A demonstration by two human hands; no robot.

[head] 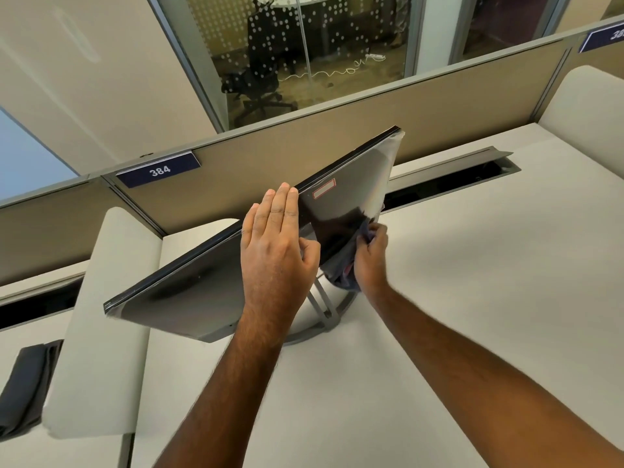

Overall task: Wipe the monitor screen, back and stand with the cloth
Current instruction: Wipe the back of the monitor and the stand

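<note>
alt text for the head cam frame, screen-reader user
A person's left hand lies flat on the top edge of a monitor on a white desk, while the right hand grips a cloth just above the grey stand.

Your monitor is standing on the surface, tilted, before the partition. Your left hand is lying on its top edge; your right hand is sitting right of it, at the lower edge, above the stand. A number plate is hanging on the partition, behind and left.
</note>
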